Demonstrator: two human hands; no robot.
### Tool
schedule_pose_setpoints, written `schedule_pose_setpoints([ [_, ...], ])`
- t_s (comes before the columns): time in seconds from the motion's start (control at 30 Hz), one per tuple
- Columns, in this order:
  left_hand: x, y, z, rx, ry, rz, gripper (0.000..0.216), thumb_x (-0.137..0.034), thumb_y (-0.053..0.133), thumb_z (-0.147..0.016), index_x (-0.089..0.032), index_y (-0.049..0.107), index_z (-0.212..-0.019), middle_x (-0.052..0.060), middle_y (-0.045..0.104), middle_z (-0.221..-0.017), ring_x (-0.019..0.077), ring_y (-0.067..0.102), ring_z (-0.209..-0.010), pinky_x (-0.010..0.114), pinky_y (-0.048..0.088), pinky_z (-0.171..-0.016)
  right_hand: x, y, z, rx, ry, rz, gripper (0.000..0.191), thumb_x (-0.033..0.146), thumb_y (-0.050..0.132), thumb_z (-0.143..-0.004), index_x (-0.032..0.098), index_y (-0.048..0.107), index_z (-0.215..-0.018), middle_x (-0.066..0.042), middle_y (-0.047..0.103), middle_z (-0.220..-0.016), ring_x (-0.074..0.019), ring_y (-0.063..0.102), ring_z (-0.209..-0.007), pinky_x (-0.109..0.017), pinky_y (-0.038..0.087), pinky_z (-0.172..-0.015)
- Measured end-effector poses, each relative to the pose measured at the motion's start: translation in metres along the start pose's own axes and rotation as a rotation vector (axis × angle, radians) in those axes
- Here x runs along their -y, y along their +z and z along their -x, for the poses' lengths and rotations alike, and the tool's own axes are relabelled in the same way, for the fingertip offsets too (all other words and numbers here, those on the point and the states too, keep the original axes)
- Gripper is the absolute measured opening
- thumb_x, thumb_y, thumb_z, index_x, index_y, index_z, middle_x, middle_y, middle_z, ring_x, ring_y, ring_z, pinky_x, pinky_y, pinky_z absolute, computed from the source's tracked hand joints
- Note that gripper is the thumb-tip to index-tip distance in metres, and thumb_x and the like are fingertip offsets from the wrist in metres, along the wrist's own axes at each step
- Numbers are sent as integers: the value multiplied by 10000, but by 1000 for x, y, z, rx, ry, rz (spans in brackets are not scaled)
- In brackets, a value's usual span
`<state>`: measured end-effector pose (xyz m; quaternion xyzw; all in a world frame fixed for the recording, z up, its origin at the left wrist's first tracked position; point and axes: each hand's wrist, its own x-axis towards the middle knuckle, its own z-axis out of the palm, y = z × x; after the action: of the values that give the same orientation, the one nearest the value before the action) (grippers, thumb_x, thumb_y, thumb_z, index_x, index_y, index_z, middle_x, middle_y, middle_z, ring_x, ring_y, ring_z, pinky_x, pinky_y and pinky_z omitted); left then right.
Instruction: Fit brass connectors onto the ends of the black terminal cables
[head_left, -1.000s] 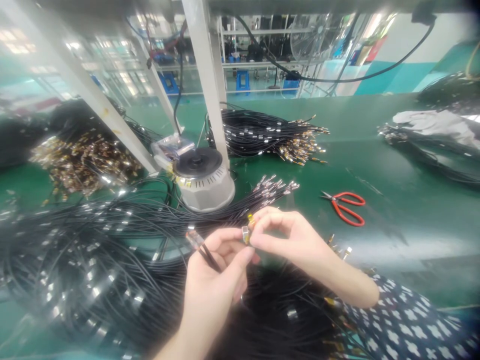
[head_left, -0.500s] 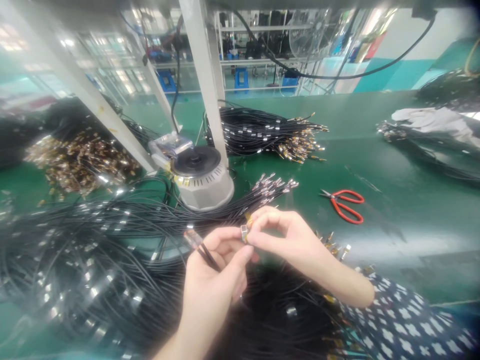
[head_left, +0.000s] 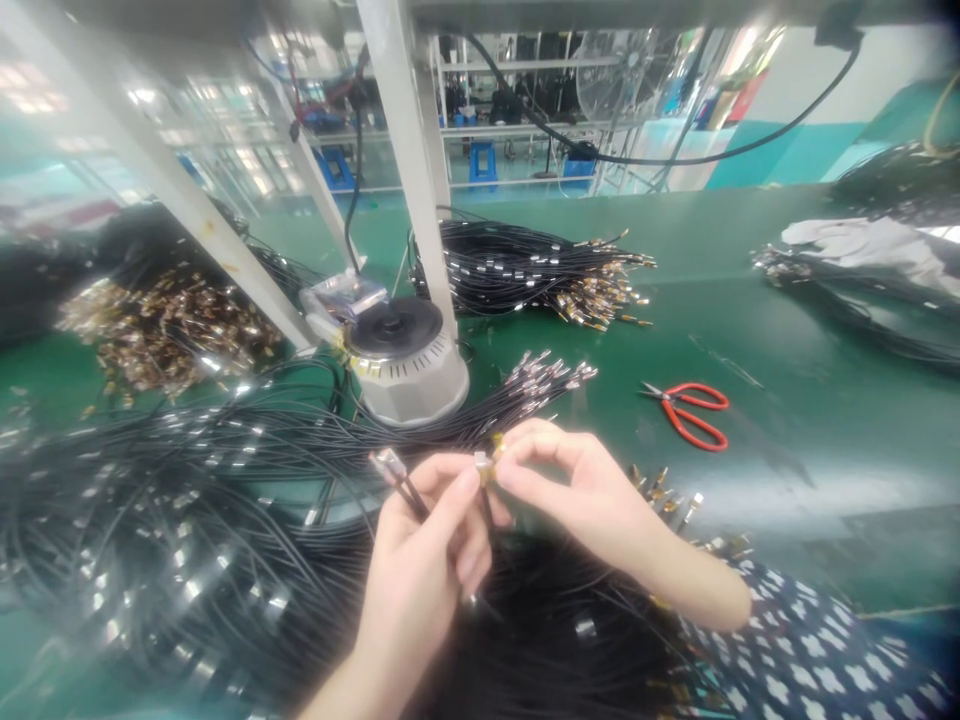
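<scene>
My left hand (head_left: pixel 420 565) is closed around black cables whose silvery metal ends (head_left: pixel 388 464) stick up past the base of the thumb. Its thumb and index fingertip pinch a small metal connector (head_left: pixel 481 460). Just to the right, my right hand (head_left: pixel 574 485) is closed too, thumb against fingers, at the connector's other side. A bit of yellow tape (head_left: pixel 497 442) shows at its fingertips; the rest of what they grip is hidden. Under both hands lies a dark heap of black cables (head_left: pixel 555 640).
Red-handled snips (head_left: pixel 694 415) lie on the green table (head_left: pixel 750 330) to the right. A grey round device with a black top (head_left: pixel 405 360) stands beyond my hands, by a white post (head_left: pixel 412 150). Cable bundles (head_left: pixel 525 265) lie behind it and a large tangle (head_left: pixel 172 500) at left.
My left thumb has moved up onto the small metal connector, which now sits slightly further left and turned. The cable ends in the left hand have tilted a little. The right hand stays nearly still.
</scene>
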<state>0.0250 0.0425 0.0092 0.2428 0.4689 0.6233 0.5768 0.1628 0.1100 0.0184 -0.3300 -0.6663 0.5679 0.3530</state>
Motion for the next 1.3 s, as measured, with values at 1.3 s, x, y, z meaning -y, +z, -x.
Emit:
schedule_pose_setpoints([
  [1.3, -2, -10, 3, 227, -190, 1, 171, -213, 759, -751, -115, 639, -677, 76, 699, -633, -27, 272, -327, 139, 168, -347, -1, -6, -12, 250, 175, -381, 178, 348, 798, -711, 186, 734, -672, -30, 608, -917, -153, 614, -843, -303, 508, -814],
])
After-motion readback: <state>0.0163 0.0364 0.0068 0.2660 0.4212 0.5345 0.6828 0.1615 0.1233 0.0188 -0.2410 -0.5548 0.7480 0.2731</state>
